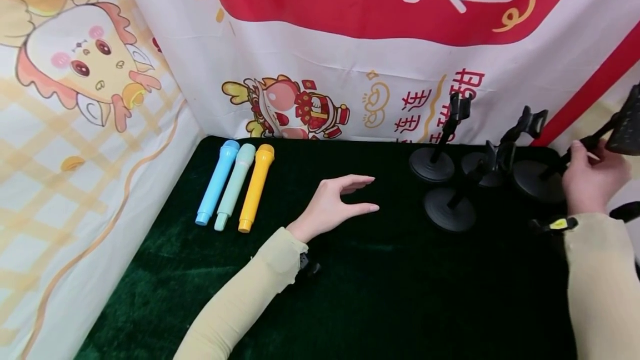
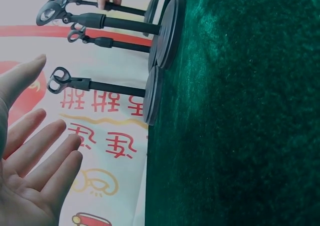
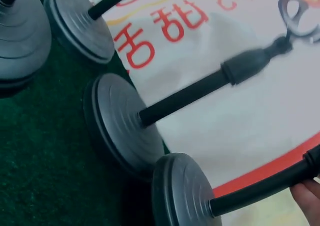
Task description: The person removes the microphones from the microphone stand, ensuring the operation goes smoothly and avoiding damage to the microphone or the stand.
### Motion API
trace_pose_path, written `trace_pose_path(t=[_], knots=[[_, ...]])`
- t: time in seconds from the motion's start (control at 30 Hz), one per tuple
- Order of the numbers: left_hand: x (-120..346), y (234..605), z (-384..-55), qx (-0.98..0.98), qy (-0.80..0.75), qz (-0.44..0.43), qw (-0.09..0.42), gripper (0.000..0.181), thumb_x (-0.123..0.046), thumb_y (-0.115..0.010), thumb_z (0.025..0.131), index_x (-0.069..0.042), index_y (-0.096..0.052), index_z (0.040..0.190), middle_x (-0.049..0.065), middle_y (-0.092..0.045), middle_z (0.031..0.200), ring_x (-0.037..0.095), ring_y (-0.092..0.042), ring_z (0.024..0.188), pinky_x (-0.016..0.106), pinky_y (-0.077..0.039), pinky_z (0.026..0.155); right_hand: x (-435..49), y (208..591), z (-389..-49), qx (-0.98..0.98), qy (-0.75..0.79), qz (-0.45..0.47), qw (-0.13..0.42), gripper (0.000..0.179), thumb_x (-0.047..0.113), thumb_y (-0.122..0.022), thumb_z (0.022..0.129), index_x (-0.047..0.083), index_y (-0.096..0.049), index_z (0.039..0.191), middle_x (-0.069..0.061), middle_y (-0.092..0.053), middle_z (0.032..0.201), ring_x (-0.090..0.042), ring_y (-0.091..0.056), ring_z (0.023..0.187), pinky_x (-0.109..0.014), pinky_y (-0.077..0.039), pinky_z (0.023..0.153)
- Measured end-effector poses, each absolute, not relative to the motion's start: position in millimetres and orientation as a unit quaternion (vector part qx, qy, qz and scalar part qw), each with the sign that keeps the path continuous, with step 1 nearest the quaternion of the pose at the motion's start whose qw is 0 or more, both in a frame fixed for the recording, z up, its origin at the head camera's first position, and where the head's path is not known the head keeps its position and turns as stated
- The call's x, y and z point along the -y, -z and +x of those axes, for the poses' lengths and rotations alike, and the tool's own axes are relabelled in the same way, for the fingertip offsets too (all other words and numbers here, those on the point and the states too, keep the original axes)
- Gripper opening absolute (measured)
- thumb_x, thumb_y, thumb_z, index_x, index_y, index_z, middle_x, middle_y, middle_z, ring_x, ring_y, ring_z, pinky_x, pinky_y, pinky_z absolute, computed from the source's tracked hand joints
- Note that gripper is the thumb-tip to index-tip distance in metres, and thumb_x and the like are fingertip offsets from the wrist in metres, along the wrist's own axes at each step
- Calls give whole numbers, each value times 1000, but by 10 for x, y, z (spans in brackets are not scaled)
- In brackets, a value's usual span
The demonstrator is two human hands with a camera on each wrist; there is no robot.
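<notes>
My right hand (image 1: pixel 595 176) pinches the pole of a black desktop microphone stand (image 1: pixel 535 182) at the table's right end. The right wrist view shows fingertips at the upper part of that stand's pole (image 3: pixel 260 192), its round base low in the frame. Over the middle of the cloth, my left hand (image 1: pixel 332 204) is held with thumb and fingers apart and nothing between them. Three more black microphone stands, one at the back (image 1: pixel 431 164), one in front (image 1: pixel 450 211) and one between (image 1: pixel 472 166), stand upright between my hands, their clips tilted.
Left of my left hand, a blue microphone (image 1: pixel 218 182), a mint green microphone (image 1: pixel 236 185) and a yellow microphone (image 1: pixel 257 188) lie side by side. Dark green velvet (image 1: pixel 400 299) covers the table. Printed cloth (image 1: pixel 310 43) hangs along the back and left.
</notes>
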State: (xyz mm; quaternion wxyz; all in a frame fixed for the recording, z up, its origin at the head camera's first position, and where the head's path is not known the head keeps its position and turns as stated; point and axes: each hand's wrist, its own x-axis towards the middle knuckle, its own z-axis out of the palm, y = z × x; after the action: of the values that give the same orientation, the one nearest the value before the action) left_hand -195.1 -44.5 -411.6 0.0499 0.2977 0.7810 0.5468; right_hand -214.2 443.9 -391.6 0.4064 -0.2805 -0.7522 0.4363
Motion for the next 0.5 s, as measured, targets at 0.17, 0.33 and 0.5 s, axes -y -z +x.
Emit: trace_pose_path(t=[0.17,0.33,0.5], knots=[[460,4109,-1960,-780,-548,299,42,53,-44,-80,88,-26,-64,135,-10,-62,134,7,-58,121,39,-47,105,-4297,3813,-2031,784,-386,-261,410,29,36,-63,99,22,-69,124,21,-55,103,7,-56,90,-15,-46,95],[467,4091,-1961,-780,-548,301,31,54,-42,-81,88,-25,-63,136,-8,-62,136,12,-59,123,34,-47,104,-4180,3748,-1904,806,-375,-250,384,35,38,-64,98,21,-68,128,18,-58,108,9,-56,91,-16,-47,96],[473,4071,-1959,-781,-549,297,21,58,-42,-81,87,-21,-62,138,-12,-61,136,14,-58,124,34,-46,105,-4092,3704,-1740,829,-367,-249,340,30,44,-67,95,20,-70,113,22,-55,94,16,-53,79,-12,-48,85]])
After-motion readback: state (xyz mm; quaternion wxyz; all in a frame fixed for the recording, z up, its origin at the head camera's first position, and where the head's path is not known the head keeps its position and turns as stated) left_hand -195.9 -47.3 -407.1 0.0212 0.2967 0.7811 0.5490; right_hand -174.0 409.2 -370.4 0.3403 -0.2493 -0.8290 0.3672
